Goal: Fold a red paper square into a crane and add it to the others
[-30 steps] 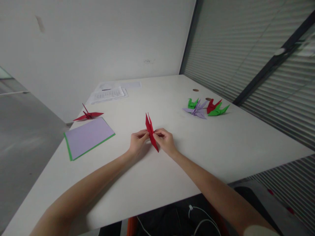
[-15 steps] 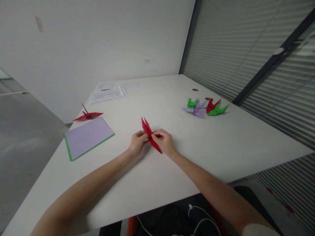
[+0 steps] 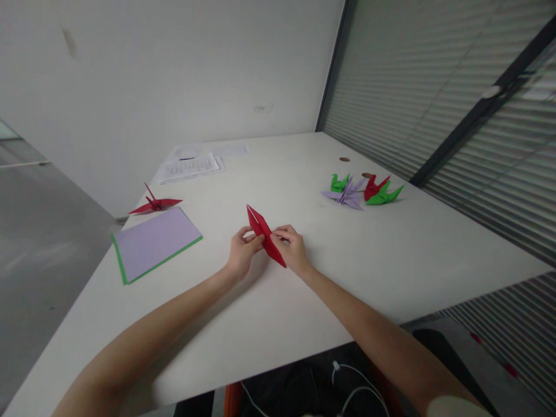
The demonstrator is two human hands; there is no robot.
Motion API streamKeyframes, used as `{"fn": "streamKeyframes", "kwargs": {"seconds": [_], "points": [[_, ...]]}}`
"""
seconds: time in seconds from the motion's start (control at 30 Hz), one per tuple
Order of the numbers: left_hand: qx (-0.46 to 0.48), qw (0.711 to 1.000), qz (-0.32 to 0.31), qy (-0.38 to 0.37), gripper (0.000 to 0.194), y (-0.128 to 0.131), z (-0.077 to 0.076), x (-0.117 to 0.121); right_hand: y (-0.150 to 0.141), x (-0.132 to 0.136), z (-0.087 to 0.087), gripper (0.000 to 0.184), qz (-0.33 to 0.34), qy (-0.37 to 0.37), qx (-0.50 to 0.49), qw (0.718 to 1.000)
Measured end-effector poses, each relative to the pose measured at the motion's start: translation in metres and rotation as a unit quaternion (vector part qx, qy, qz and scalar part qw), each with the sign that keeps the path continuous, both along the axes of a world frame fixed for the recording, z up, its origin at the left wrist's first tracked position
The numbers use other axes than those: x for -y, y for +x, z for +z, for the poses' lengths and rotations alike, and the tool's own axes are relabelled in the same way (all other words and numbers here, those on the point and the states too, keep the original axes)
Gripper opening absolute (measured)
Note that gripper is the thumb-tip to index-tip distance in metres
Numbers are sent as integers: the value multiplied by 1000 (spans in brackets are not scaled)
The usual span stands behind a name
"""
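A folded piece of red origami paper (image 3: 273, 250), long and narrow with a split upper tip, is held slantwise between both hands over the white table (image 3: 243, 336). On its left edge my left hand (image 3: 243, 250) is closed, thumb on the front face and fingers behind. My right hand (image 3: 292, 248) pinches the opposite edge near the middle. The fingers partly hide the paper's sides. Left of my hands, sheets of lilac paper (image 3: 157, 243) lie on green paper (image 3: 121, 267), with a red paper crane (image 3: 157, 204) just beyond them.
At the right stand a lilac paper crane (image 3: 347, 194), green ones (image 3: 384, 196) and a red one (image 3: 372, 186), close together. Printed sheets (image 3: 191, 168) with a pen (image 3: 187, 158) lie at the far left. Blinds (image 3: 399, 87) border the table's right side.
The two upper points of the red paper have come closer together, and its front face now lies flatter and turned more toward me. Both hands keep nearly the same place.
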State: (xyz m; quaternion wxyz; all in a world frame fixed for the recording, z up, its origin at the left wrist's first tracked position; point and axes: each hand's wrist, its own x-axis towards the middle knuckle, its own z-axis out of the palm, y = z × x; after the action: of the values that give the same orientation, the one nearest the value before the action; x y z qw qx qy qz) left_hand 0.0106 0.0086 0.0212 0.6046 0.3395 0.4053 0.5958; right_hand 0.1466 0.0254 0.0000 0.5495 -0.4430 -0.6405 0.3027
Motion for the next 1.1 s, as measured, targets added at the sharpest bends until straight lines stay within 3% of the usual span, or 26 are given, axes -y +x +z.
{"fn": "streamKeyframes", "kwargs": {"seconds": [0.3,0.5,0.83,1.1], "points": [[-10,999,-48,8,37,0,-1,1,2,0,2,18,-39,20,14,999],[-2,997,-69,35,35,0,0,1,3,-3,7,22,13,-67,-79,995],[-23,997,-72,34,29,1,9,0,4,-3,4,16,-9,-12,-75,997],[-71,990,-105,57,30,-6,5,-7,7,-3,9,25,50,-107,-121,986]]}}
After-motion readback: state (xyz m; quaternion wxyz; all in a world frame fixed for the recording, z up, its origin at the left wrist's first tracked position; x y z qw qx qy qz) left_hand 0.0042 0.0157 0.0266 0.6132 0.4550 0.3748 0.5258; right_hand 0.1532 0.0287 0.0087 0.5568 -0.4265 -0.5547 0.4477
